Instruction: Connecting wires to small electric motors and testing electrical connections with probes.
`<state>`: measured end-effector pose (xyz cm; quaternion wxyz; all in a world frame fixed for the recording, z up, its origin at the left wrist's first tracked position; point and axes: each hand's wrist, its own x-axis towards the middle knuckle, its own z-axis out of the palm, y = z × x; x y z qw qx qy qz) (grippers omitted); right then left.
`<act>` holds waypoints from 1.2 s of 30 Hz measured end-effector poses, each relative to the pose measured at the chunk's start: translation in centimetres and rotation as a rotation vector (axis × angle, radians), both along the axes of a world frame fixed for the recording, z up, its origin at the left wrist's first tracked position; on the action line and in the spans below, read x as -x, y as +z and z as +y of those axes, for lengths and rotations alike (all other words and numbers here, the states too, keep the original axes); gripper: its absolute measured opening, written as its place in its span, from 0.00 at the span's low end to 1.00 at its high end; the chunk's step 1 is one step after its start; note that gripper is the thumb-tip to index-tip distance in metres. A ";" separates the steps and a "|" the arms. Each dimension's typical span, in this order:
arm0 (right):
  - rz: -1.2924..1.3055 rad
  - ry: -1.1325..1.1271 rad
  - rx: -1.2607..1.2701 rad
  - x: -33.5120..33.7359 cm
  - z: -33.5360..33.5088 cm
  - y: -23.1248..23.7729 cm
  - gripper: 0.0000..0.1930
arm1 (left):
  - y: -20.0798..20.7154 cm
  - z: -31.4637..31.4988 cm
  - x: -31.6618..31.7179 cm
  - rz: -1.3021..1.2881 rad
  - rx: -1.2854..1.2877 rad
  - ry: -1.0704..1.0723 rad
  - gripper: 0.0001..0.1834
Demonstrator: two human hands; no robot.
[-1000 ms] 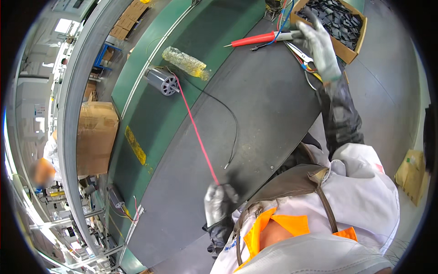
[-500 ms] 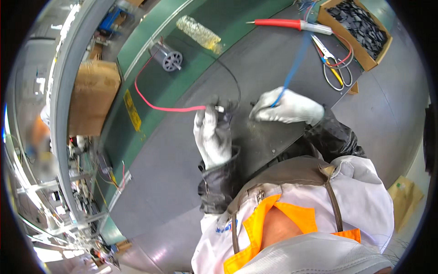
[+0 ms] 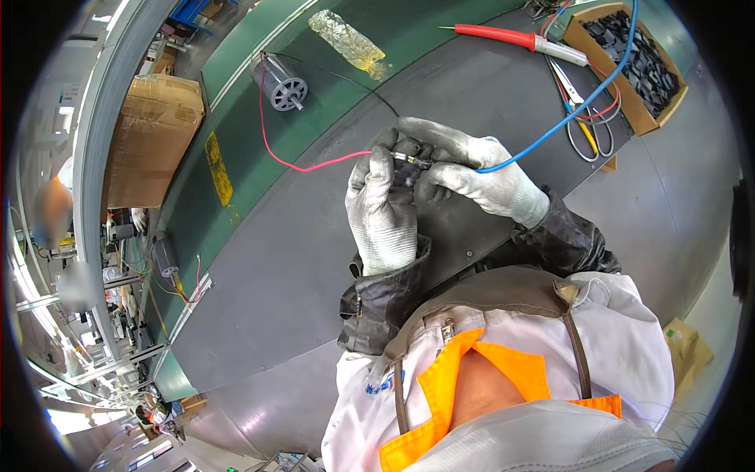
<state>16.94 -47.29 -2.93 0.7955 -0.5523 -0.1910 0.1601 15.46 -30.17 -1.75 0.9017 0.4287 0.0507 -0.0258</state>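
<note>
Dark grey bench (image 3: 314, 283), curved by the lens, running from near left to far right. Along its far left edge a green conveyor strip (image 3: 236, 102) with a yellow mark. On the strip: small grey motor (image 3: 280, 82), shaft end toward the camera, and a crumpled clear plastic bag (image 3: 348, 42) to its right. Far right on the bench: red-handled soldering iron (image 3: 503, 35), tip pointing left; scissors (image 3: 578, 106) just beside it; open cardboard box (image 3: 586, 47) of small black parts at the far right corner. Past the strip, left: large cardboard carton (image 3: 153, 138), then factory racks and lights, blurred at the rim. A second small motor with loose leads lies at the near left end of the strip.

Both hands gloved in grey-white knit, raised together over mid-bench. Left hand (image 3: 384, 206) upright, fingers (image 3: 379, 161) curled and pinched on the end of the red wire (image 3: 303, 164), which loops left and back up to the grey motor. Right hand (image 3: 472, 175) meets it from the right, fingers (image 3: 429, 130) closed on the end of the blue wire (image 3: 566, 110), which arcs away far right over the scissors. Wire ends meet between the two sets of fingertips, at a small dark connector (image 3: 410, 159) with a metal glint; exact join too small to tell. A thin black wire trails from the motor toward the hands.
</note>
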 end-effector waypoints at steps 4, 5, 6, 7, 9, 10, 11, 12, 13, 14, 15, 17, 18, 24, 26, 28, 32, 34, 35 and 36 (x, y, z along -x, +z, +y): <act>-0.028 -0.036 -0.012 0.1 0.3 -0.4 0.30 | -0.6 -0.2 0.1 0.014 0.013 0.005 0.21; -0.029 -0.073 -0.015 0.2 0.5 -0.7 0.30 | -0.6 -0.4 0.1 0.013 -0.026 -0.005 0.21; -0.031 -0.110 -0.018 0.2 0.6 -0.8 0.30 | -0.6 -0.6 0.1 0.012 -0.066 -0.014 0.21; -0.033 -0.102 -0.018 0.2 0.6 -0.7 0.30 | -0.6 -0.6 0.2 0.011 -0.065 -0.006 0.21; -0.102 -0.090 0.111 0.2 0.4 -0.3 0.30 | -0.6 -0.5 0.3 0.054 0.054 -0.054 0.19; -0.100 -0.093 0.114 0.3 0.2 -0.3 0.30 | -0.7 -0.7 0.4 0.056 0.057 -0.057 0.19; -0.029 -0.064 0.061 0.4 0.0 -0.3 0.30 | -0.7 -1.0 0.5 0.049 -0.030 -0.038 0.19; 0.042 -0.037 0.009 0.5 -0.2 -0.3 0.30 | -0.8 -1.2 0.6 0.041 -0.116 -0.021 0.18; 0.043 -0.043 0.012 0.6 -0.3 -0.4 0.30 | -0.9 -1.3 0.7 0.041 -0.112 -0.027 0.18; 0.075 -0.049 -0.030 0.7 -0.3 -0.6 0.31 | -1.1 -1.4 0.8 0.031 -0.068 -0.060 0.18; 0.107 -0.057 -0.071 0.8 -0.3 -0.9 0.31 | -1.4 -1.6 0.9 0.020 -0.023 -0.096 0.18; 0.135 -0.079 -0.113 0.6 -0.5 -2.0 0.32 | -2.4 -2.1 0.8 0.040 0.028 -0.096 0.19; 0.165 -0.084 -0.165 0.5 -0.7 -2.2 0.33 | -3.0 -2.3 0.9 0.064 0.068 -0.082 0.20; -0.545 0.007 0.647 -3.8 -7.8 -0.2 0.36 | -5.8 -2.1 0.0 0.036 0.173 -0.130 0.26; -0.787 -0.282 0.984 -6.5 -11.9 -0.2 0.33 | -6.6 -1.9 -0.2 0.035 0.194 -0.086 0.25; -0.724 -0.525 1.360 -10.1 -15.7 -0.2 0.29 | -6.6 -1.8 0.0 0.029 0.186 -0.065 0.23; -0.628 -0.542 1.735 -17.3 -24.4 -6.7 0.12 | -7.3 -3.0 0.6 0.028 0.286 -0.143 0.22; -0.627 -0.487 1.726 -19.4 -26.3 -8.2 0.11 | -7.4 -3.0 0.8 0.045 0.235 -0.179 0.23; -0.645 -0.461 1.765 -19.4 -25.7 -8.2 0.14 | -7.8 -3.1 0.7 0.076 0.227 -0.199 0.23; -0.699 -0.465 1.665 -19.0 -24.4 -7.7 0.18 | -8.3 -3.3 0.7 0.064 0.241 -0.143 0.23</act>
